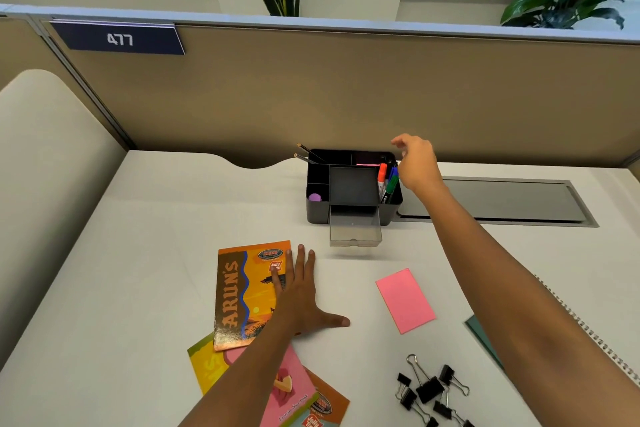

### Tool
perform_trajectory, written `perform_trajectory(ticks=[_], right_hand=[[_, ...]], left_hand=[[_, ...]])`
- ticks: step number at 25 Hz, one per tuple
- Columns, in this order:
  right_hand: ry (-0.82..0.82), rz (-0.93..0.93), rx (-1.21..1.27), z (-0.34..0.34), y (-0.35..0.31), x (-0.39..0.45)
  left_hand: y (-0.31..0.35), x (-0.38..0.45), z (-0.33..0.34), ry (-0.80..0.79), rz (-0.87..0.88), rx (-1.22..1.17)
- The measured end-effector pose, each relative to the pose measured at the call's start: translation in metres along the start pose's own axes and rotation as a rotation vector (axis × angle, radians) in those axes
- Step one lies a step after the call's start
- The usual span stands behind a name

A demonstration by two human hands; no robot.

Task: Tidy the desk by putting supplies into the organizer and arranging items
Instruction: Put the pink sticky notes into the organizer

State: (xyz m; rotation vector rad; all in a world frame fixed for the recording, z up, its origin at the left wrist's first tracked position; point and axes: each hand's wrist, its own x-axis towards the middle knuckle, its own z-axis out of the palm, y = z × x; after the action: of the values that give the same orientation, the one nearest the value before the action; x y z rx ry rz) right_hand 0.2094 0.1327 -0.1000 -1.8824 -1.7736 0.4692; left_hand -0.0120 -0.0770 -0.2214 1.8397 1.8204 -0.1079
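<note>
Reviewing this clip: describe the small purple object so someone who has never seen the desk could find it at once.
Start at the black plastic desk organizer standing against the tan partition at the back of the white desk. Look in its front-left compartment, left of the clear pull-out drawer. The small round purple object lies there alone, unlike the colour-capped markers standing at the right end.

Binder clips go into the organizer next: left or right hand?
Probably right. The binder clips lie on the right side, under the right arm; the right hand is empty above the organizer. The left hand lies flat on the notebook.
</note>
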Motion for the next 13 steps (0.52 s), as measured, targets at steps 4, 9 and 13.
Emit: perform_trajectory(ticks=[4,9,13], right_hand=[[0.127,0.069,0.093,0.0,0.006,-0.031],[0.088,0.167,0.229,0.002,0.028,-0.109],[-0.28,0.408,-0.043,0.018,0.055,-0.18]], left_hand=[[-0.001,0.0,0.001,0.007,0.0,0.001],[0.0,-0.001,0.001,0.005,-0.001,-0.003],[0.001,-0.001,0.001,0.007,-0.003,-0.005]])
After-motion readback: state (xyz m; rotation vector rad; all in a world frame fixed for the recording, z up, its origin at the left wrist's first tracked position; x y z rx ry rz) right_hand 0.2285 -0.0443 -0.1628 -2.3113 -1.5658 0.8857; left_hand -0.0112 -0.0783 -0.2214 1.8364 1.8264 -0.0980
